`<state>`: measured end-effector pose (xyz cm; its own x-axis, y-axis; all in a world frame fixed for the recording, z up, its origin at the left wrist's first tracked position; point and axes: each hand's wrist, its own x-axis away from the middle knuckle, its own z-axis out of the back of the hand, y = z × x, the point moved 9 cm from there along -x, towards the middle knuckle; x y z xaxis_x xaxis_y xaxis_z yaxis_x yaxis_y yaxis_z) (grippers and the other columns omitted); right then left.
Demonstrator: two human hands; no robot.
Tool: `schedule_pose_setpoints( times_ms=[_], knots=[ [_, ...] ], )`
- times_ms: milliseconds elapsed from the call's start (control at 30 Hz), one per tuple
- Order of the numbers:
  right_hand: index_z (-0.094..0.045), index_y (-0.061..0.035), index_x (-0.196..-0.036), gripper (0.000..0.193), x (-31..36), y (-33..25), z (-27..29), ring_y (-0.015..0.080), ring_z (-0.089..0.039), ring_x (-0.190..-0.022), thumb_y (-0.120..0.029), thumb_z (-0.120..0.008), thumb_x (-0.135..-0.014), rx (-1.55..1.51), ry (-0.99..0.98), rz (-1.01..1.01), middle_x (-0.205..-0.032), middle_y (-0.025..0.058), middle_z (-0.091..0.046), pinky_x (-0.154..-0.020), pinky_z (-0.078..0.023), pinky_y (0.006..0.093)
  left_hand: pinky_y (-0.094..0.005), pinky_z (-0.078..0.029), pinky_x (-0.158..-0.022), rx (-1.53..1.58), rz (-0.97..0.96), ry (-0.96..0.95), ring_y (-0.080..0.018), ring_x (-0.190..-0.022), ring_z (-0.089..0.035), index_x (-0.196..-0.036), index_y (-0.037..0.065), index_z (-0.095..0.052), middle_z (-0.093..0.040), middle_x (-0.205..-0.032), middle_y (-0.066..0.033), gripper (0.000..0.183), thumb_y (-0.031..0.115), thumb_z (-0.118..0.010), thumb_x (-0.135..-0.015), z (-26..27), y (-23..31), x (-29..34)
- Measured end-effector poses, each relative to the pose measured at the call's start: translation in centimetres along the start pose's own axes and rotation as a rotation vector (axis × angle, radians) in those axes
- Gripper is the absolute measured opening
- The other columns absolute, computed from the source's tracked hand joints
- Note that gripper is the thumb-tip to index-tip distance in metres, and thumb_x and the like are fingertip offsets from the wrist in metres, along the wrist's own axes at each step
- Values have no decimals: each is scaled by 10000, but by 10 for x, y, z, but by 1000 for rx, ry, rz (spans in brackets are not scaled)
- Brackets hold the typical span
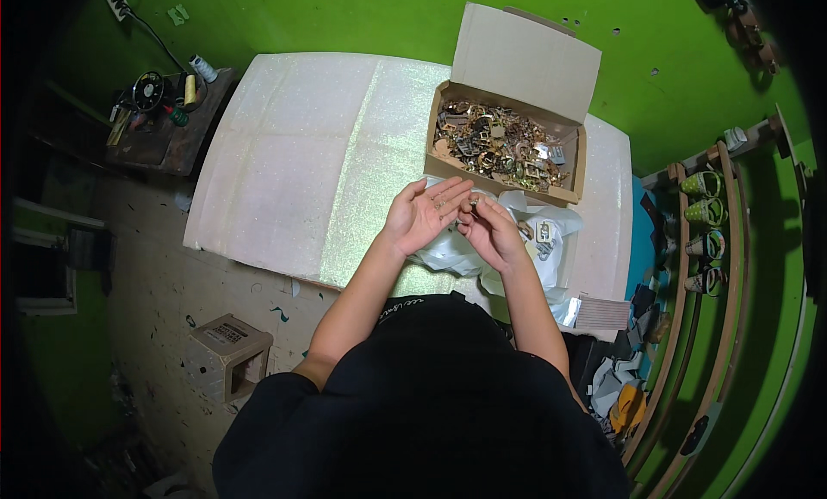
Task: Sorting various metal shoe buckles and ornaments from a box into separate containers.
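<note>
My left hand [419, 219] lies palm up with its fingers stretched out; a tiny shiny bit shows by its fingers, too small to name. Close beside its fingertips, my right hand [492, 232] is closed in a pinch on a small metal piece [473, 201], perhaps a buckle. Beneath both hands is a white plastic bag [448, 254], spread open, with a few metal buckles [544, 232] in its right part. Just beyond stands an open cardboard box [441, 167] full of mixed metal buckles and fittings [500, 142].
The table [284, 154] has a shimmery pale cover. A striped flat piece [601, 313] lies at its near right corner. A sewing machine table [168, 137] is at far left, a wooden stool [228, 353] on the floor. On the right, a rack [732, 241] holds sandals [706, 213].
</note>
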<state>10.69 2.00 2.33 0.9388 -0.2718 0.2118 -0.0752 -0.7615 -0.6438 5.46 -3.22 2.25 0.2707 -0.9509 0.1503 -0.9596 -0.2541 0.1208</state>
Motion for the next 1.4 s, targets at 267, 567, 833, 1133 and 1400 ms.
schedule_pose_setpoints(
  times_ms=[267,567,833,1133,1400],
  knots=[
    [-503,-50,-931,122,4,7,-11,150,-512,-783,-134,-455,-855,-265,-152,-117,-876,52,-532,-687,-433,278,-370,-262,-1003,25,-46,-1,-293,-1202,-311,-1238,-94,-247,-311,-1277,-239,511,260,-268,-870,2,13,4],
    [-493,43,-1051,237,5,18,33,181,-564,-815,-56,-400,-856,94,109,-169,-946,136,-567,-728,-477,269,-367,-267,-1002,49,-57,21,-295,-1198,-319,-1234,-94,-251,-311,-1275,-243,501,251,-267,-871,5,14,5],
    [-518,62,-1040,257,8,3,31,167,-551,-914,-54,-368,-865,609,250,-139,-1021,131,-561,-808,-430,247,-373,-266,-1002,43,-60,25,-296,-1198,-319,-1236,-92,-249,-310,-1277,-243,501,250,-267,-870,5,14,6],
    [-541,38,-1023,246,10,-32,7,161,-547,-900,-16,-391,-836,843,165,107,-1008,102,-571,-824,-401,245,-371,-277,-995,23,-45,15,-289,-1196,-324,-1239,-80,-254,-311,-1282,-227,500,257,-270,-870,2,12,4],
    [-598,-36,-882,161,20,-59,-49,199,-545,-723,-48,-546,-730,1349,127,457,-827,93,-573,-645,-425,294,-368,-295,-971,39,1,-30,-274,-1131,-397,-1247,-84,-230,-308,-1283,-231,578,328,-311,-851,-11,-4,2]
  ],
)
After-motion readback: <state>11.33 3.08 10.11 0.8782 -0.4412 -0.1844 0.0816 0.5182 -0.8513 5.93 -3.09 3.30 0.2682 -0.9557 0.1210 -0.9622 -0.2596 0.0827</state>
